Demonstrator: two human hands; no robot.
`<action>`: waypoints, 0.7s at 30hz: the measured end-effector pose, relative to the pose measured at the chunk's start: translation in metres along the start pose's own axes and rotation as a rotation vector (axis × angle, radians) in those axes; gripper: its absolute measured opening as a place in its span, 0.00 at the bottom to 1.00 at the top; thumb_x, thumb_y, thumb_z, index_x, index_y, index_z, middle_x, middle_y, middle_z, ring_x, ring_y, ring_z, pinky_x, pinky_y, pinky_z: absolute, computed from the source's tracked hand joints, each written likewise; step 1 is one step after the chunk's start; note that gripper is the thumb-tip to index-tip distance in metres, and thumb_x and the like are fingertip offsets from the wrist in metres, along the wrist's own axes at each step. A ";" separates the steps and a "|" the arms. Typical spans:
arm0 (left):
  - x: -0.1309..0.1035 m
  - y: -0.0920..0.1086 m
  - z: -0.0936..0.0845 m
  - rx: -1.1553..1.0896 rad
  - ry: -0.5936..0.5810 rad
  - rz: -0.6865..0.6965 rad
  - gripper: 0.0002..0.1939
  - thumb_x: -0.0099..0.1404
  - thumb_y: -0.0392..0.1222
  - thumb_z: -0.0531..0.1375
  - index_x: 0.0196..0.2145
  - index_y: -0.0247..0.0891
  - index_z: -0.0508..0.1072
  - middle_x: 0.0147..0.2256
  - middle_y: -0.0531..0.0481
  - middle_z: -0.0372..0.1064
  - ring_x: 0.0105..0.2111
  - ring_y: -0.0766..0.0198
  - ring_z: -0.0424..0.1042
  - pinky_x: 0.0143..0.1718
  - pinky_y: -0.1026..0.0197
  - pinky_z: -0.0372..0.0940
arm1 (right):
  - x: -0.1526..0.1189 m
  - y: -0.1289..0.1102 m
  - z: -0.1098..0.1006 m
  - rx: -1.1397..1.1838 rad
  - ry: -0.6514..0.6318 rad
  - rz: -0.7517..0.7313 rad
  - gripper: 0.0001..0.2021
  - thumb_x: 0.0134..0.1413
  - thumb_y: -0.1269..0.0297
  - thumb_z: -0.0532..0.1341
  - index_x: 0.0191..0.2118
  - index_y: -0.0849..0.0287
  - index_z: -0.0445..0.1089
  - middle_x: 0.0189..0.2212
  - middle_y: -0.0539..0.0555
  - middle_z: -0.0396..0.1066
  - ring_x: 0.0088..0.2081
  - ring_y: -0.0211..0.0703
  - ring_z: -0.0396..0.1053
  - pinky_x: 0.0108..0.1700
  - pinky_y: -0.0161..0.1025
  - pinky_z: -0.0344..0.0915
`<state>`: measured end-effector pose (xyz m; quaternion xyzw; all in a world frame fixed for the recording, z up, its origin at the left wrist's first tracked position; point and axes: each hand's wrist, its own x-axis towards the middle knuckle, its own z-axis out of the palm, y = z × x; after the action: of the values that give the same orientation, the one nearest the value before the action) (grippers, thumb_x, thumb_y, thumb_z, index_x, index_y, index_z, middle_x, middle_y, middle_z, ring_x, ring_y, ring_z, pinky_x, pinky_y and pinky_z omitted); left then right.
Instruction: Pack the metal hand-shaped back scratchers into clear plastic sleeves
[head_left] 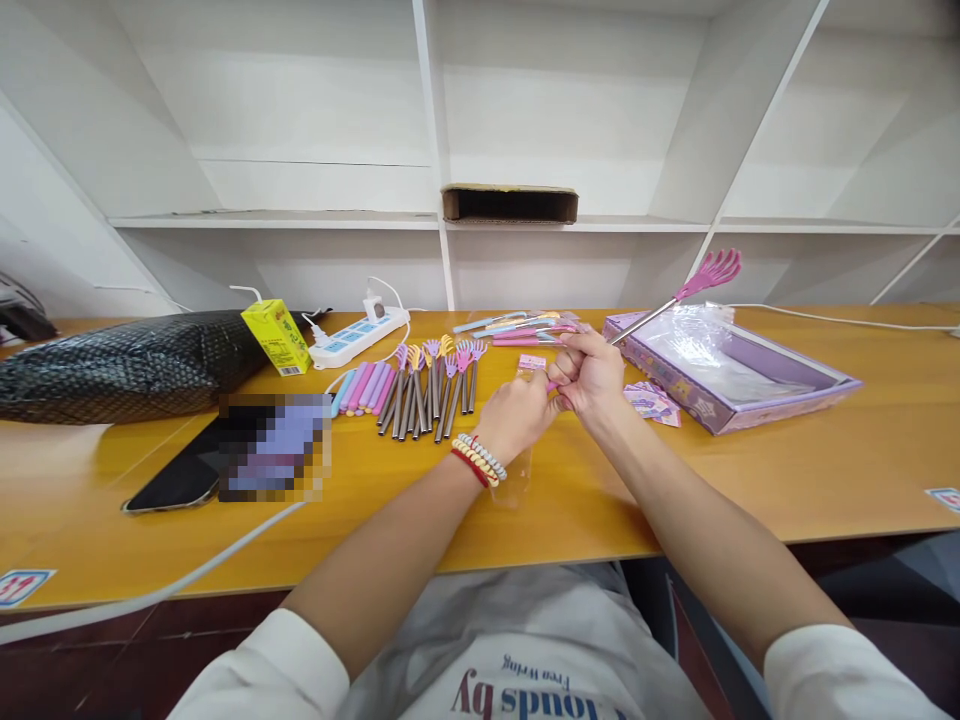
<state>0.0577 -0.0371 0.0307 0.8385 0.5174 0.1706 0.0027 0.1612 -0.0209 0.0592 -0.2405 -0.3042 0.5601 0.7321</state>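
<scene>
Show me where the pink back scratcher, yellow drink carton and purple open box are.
Pink back scratcher (694, 285): head view, on the base of its claw.
Yellow drink carton (277, 338): head view, on its front.
Purple open box (675, 385): head view, on its printed side wall.

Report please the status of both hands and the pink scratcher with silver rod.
Right hand gripping scratcher, claw end raised. Left hand closed at its pink handle. Clear plastic bag lies near left hand.
</scene>
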 end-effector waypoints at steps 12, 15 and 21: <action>0.003 -0.001 0.006 0.000 0.084 0.013 0.30 0.63 0.63 0.42 0.43 0.35 0.66 0.33 0.39 0.70 0.34 0.47 0.72 0.32 0.53 0.63 | 0.005 -0.004 -0.005 0.033 0.041 -0.013 0.23 0.34 0.74 0.60 0.20 0.58 0.38 0.08 0.38 0.37 0.10 0.25 0.36 0.12 0.30 0.38; 0.001 -0.003 0.008 -0.053 0.086 0.066 0.26 0.64 0.60 0.45 0.44 0.36 0.64 0.36 0.40 0.69 0.36 0.49 0.72 0.32 0.54 0.63 | 0.008 -0.003 -0.011 0.032 -0.002 0.004 0.22 0.35 0.72 0.61 0.20 0.57 0.40 0.08 0.38 0.37 0.10 0.26 0.36 0.12 0.30 0.38; -0.002 -0.001 0.006 -0.250 0.155 0.162 0.14 0.63 0.47 0.54 0.41 0.35 0.64 0.41 0.41 0.67 0.41 0.55 0.68 0.39 0.56 0.62 | 0.010 -0.001 -0.015 0.045 -0.125 0.030 0.23 0.35 0.70 0.62 0.19 0.58 0.40 0.08 0.39 0.38 0.10 0.27 0.36 0.12 0.30 0.40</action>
<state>0.0574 -0.0374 0.0239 0.8550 0.4213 0.2977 0.0533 0.1744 -0.0117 0.0507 -0.1928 -0.3331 0.5915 0.7085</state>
